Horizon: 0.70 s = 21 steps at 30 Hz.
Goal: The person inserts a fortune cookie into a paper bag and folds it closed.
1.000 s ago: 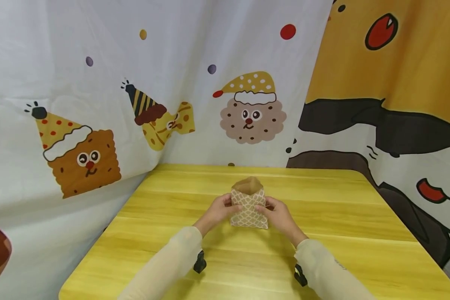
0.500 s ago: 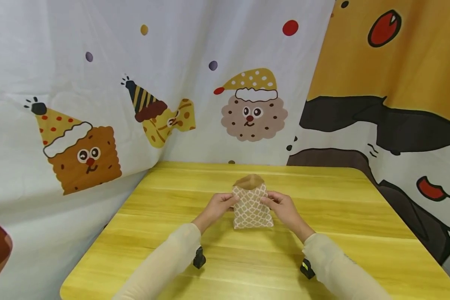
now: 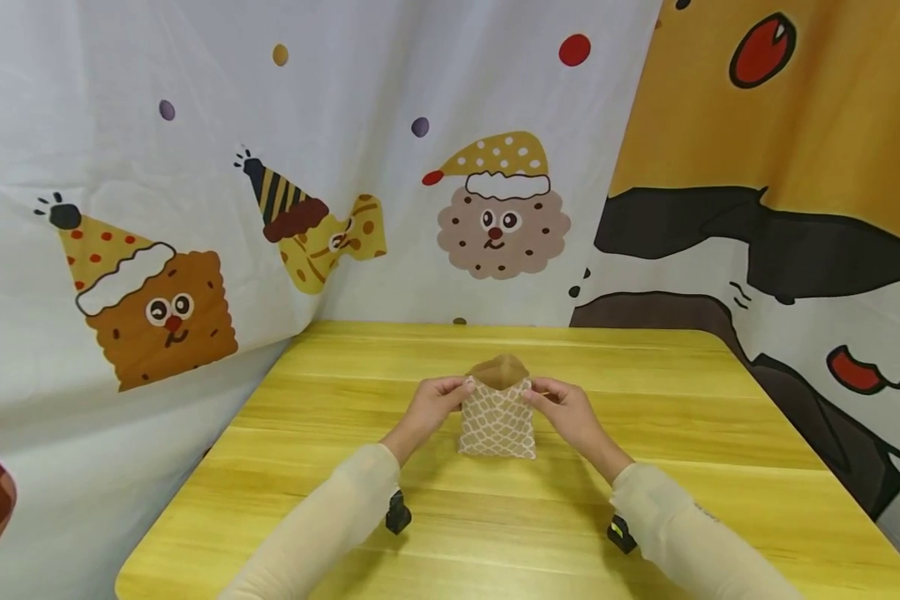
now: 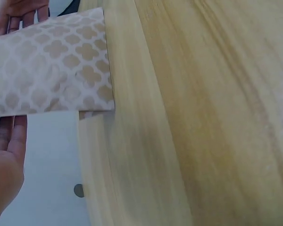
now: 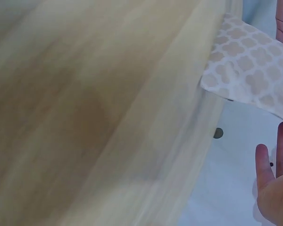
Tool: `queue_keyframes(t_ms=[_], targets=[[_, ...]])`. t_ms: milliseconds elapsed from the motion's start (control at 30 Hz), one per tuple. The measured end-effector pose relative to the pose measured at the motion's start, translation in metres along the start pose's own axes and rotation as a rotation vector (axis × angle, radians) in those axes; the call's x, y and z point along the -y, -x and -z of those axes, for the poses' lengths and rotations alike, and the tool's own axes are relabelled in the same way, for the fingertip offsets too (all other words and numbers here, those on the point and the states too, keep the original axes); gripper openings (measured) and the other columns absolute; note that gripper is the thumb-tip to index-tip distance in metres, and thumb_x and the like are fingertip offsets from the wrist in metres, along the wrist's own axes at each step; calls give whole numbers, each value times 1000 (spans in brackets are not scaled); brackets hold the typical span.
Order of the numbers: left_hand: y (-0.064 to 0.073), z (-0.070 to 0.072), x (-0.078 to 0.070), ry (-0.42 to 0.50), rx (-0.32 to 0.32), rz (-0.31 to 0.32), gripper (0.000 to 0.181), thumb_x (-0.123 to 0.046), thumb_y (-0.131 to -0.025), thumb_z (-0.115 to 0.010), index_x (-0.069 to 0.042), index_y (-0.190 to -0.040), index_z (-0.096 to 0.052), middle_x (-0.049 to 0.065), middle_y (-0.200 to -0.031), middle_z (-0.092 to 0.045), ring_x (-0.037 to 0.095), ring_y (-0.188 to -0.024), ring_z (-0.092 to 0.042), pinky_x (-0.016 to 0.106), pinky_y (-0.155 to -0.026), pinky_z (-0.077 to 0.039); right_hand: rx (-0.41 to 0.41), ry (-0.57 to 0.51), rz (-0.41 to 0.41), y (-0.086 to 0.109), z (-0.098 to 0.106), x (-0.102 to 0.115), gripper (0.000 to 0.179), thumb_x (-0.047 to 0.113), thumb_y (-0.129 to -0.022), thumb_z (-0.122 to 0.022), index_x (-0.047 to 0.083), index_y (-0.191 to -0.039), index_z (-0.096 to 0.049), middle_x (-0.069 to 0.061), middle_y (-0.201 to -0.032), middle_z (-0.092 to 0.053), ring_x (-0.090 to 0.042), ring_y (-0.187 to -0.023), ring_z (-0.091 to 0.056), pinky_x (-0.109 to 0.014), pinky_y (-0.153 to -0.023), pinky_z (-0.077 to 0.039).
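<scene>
A small brown paper bag (image 3: 497,423) with a white lattice print stands upright over the middle of the table, its mouth open toward the top. My left hand (image 3: 431,408) pinches the bag's upper left edge between thumb and fingers. At the upper right edge, my right hand (image 3: 570,410) pinches it the same way. In the left wrist view the patterned bag (image 4: 52,66) spans between both hands, its bottom edge toward the tabletop. The right wrist view catches a lower corner of the bag (image 5: 250,66). What the bag holds inside cannot be seen.
A yellow wood-grain table (image 3: 330,500) lies under the hands. Behind it hangs a white curtain (image 3: 390,75) printed with cartoon cookies, and a further printed panel (image 3: 720,125) in orange and black is at the right. A black wrist device (image 3: 398,512) sits under the left cuff.
Both hands have slid up the bag's sides, from about its middle to the top corners. The bag has shifted slightly right and back again, and more of its printed front shows.
</scene>
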<state>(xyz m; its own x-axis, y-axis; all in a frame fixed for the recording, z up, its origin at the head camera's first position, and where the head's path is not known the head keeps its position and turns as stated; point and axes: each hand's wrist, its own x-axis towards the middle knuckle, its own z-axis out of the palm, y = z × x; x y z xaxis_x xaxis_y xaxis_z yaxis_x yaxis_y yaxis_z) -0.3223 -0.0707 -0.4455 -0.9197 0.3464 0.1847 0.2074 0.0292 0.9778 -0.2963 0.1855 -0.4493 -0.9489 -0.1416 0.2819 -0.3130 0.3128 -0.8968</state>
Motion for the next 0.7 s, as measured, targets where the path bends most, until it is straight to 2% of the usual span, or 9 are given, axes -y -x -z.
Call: queue_keyframes(t_ms=[167, 333, 467, 567, 700], targets=[[-3, 0, -3, 4, -5, -10, 26, -23, -99, -64, 1, -106, -72, 14, -103, -71, 28, -101, -66, 45, -92, -53, -43, 5, 10, -6, -2, 7, 45, 33, -96, -67, 4, -131, -64, -12, -110, -67, -21, -94, -67, -44, -86, -55], [-6, 0, -5, -20, -39, -2, 27, -26, -98, -65, -1, -102, -75, 8, -104, -72, 25, -103, -65, 46, -91, -53, -81, 9, -16, -10, -2, 11, 39, 36, -94, -69, 7, -121, -72, -9, -111, -72, -19, -96, -65, -35, -82, -55], [-6, 2, -7, -28, -51, 10, 28, -22, -99, -64, 4, -104, -73, 9, -111, -71, 25, -104, -65, 50, -92, -52, -114, 38, -39, -10, 2, 14, 34, 36, -93, -70, 8, -111, -76, -7, -101, -73, -16, -75, -57, -27, -65, -48], [-7, 7, -8, 2, -32, 29, 28, -17, -101, -61, 9, -105, -71, 10, -114, -69, 23, -104, -64, 54, -95, -49, -139, 56, -38, -10, 6, 15, 28, 30, -94, -71, 5, -105, -77, -8, -94, -73, -14, -70, -54, -27, -62, -46], [-9, 12, -6, 29, -5, 46, 25, -17, -100, -61, 6, -99, -72, 9, -115, -69, 21, -107, -62, 58, -99, -45, -147, 42, -30, -11, 10, 12, 21, 20, -95, -69, 1, -101, -77, -8, -93, -74, -16, -80, -63, -28, -71, -52]])
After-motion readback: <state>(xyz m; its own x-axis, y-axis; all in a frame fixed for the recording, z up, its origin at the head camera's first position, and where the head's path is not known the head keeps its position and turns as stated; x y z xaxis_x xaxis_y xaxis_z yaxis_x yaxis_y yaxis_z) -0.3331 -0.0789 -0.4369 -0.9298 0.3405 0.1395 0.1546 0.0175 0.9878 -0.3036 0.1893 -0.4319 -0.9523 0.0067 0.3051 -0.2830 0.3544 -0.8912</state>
